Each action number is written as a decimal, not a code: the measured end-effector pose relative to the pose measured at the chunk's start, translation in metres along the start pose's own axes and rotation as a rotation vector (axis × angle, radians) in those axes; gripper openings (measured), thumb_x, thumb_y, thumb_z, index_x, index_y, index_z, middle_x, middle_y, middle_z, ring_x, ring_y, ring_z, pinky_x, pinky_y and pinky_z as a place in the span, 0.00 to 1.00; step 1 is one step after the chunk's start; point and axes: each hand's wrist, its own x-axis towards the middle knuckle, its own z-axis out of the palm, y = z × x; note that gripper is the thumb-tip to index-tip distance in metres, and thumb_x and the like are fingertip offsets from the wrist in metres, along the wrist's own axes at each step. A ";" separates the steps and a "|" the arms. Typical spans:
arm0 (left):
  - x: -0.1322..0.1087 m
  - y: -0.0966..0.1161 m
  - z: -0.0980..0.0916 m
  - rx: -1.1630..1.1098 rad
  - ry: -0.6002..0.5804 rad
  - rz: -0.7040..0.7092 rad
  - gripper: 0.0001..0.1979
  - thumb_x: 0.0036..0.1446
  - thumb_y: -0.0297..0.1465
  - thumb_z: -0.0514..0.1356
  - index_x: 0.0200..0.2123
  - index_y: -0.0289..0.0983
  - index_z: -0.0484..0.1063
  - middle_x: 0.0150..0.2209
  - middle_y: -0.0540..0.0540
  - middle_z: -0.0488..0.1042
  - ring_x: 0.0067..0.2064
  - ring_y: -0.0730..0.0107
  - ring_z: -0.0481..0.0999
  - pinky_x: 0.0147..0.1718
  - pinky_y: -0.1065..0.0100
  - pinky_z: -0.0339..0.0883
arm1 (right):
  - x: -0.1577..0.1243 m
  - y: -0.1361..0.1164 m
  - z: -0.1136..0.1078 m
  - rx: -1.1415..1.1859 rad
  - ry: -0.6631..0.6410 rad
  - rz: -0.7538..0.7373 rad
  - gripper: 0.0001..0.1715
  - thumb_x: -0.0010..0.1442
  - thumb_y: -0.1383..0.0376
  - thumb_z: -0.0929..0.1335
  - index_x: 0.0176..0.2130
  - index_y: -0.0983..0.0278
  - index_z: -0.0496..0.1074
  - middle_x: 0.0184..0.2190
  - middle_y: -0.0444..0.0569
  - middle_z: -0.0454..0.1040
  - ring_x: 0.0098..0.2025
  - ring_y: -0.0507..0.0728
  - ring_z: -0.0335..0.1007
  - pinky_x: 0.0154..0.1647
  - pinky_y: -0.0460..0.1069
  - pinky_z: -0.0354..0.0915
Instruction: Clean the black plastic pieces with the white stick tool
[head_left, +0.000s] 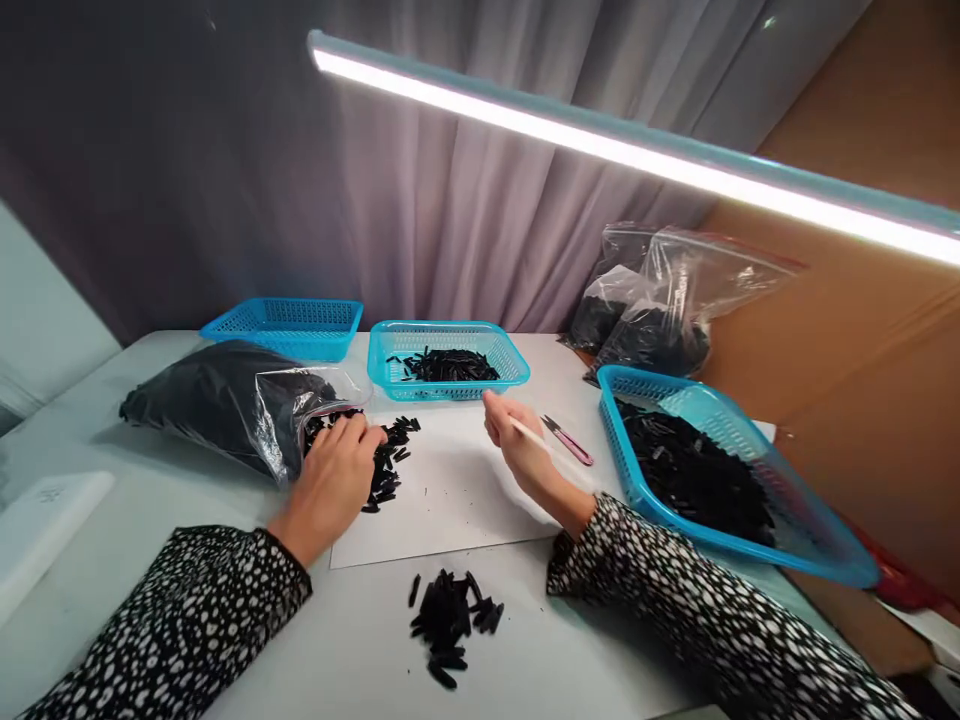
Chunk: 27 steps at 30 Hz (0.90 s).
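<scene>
Paper [442,470] open midway; right hand [519,448] gripping stick [534,434]; left hand [335,478] at bag [217,405], grip unclear

Counted: three blue baskets [296,347], three plastic bags [225,410], two loose black heaps [448,618], one white sheet [450,495], one pale stick [534,435], one pair of snips [571,444].

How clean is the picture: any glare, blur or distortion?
Head view: lamp blown out to white; streaky glare on the left bag; black pieces in the right basket merge into a dark mass; stick in the right hand looks slightly soft, cause unclear; wide-angle stretch toward the edges.
</scene>
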 end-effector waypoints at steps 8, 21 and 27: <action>-0.020 0.005 0.030 0.305 -0.124 0.041 0.23 0.63 0.41 0.59 0.59 0.40 0.72 0.59 0.32 0.70 0.60 0.36 0.65 0.55 0.37 0.57 | -0.038 0.009 -0.015 -0.073 -0.053 -0.010 0.35 0.62 0.38 0.62 0.20 0.59 0.50 0.19 0.40 0.49 0.23 0.52 0.43 0.24 0.50 0.42; 0.026 0.025 0.040 0.195 -0.116 0.129 0.09 0.61 0.31 0.59 0.27 0.41 0.69 0.31 0.43 0.71 0.39 0.54 0.73 0.42 0.57 0.63 | -0.035 0.013 -0.019 0.017 -0.071 0.022 0.30 0.65 0.45 0.62 0.20 0.59 0.52 0.19 0.40 0.50 0.23 0.52 0.45 0.25 0.49 0.46; 0.041 0.031 0.034 -0.148 -0.001 -0.030 0.17 0.59 0.36 0.61 0.20 0.42 0.63 0.22 0.50 0.65 0.27 0.63 0.65 0.33 0.63 0.58 | -0.033 0.007 -0.019 0.046 -0.040 0.044 0.30 0.64 0.45 0.62 0.20 0.59 0.51 0.19 0.39 0.50 0.23 0.51 0.44 0.25 0.49 0.47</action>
